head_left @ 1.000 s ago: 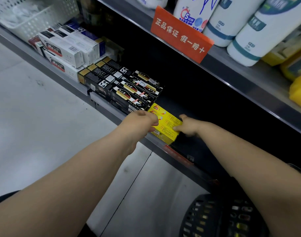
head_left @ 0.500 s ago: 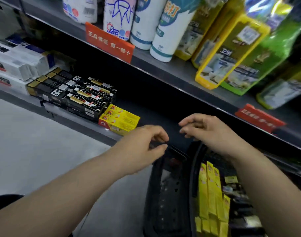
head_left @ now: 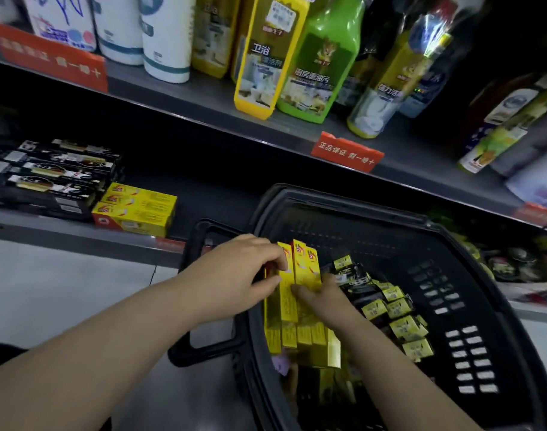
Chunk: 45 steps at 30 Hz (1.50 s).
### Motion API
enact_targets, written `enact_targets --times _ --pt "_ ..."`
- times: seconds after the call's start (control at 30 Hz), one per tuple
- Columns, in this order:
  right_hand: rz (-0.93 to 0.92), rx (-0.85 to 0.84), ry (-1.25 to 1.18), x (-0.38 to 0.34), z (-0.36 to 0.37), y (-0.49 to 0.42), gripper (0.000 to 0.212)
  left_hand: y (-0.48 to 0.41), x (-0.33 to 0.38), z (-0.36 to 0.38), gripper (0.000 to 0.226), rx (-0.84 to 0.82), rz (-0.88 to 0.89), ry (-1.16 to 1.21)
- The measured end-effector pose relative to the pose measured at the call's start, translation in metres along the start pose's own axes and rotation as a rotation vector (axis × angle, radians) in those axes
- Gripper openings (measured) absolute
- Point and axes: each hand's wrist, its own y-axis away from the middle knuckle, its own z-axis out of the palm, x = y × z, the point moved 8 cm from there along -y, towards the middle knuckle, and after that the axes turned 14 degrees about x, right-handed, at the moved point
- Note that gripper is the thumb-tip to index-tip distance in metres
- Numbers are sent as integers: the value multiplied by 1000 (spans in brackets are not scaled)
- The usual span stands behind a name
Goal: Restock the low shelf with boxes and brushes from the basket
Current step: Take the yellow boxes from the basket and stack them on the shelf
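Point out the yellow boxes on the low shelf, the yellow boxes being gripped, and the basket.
shelved yellow boxes (head_left: 135, 209), head view, middle of the stack.
gripped yellow boxes (head_left: 300, 262), head view, upper end of a raised box.
basket (head_left: 471, 306), head view, its right wall.

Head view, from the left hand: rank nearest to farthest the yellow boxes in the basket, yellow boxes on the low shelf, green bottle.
1. yellow boxes in the basket: gripped by the left hand.
2. yellow boxes on the low shelf: to its left.
3. green bottle: upper shelf, above.
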Motion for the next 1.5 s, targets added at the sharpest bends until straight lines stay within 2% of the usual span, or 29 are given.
enact_targets --times 0.13,0.2,0.33,0.4,0.5,0.6,0.7,0.77,0.83,0.87,0.97,1.03,1.13,1.27,1.33,1.4,1.5 --pt "120 -23 -288 6 -1 5 66 -3 0 8 15 -16 -77 29" --pt "151 -47 -307 9 -2 6 60 -3 3 10 13 -9 -120 71" --pt "167 -91 -287 13 -12 11 23 -4 7 15 18 -5 -213 114" --pt "60 -12 -230 6 -27 13 18 -7 8 19 26 6 -297 155" --pt "-248 169 -201 -28 -65 30 18 -6 5 31 49 27 -544 375" --pt "-540 100 -313 -69 -77 70 22 -1 1 49 66 75 -776 649" --pt "-690 -18 -267 -87 -66 94 36 -1 -3 51 51 251 -881 882" --pt "-622 -18 -332 -84 -66 81 28 -1 -5 48 45 292 -906 925" --pt "-406 34 -393 -65 -62 49 20 1 -6 47 42 267 -915 946" --pt "-284 47 -347 -51 -54 33 24 3 -7 47 42 246 -918 944" --pt "-27 -37 -96 -14 -15 7 59 7 -8 44 40 207 -933 951" --pt "63 -82 -108 -2 7 3 68 7 -9 41 33 207 -939 975" --pt "62 -47 -288 -5 16 2 50 5 -13 36 28 215 -948 998" --pt "50 33 -304 -8 -3 5 31 4 -18 32 34 226 -973 1037" --pt "-25 126 -296 -15 -30 13 28 4 -21 30 36 222 -980 1036" --pt "-144 193 -394 -30 -60 29 33 3 -21 29 35 223 -977 1041" --pt "-378 165 -562 -65 -91 64 25 1 -19 28 33 231 -968 1081"
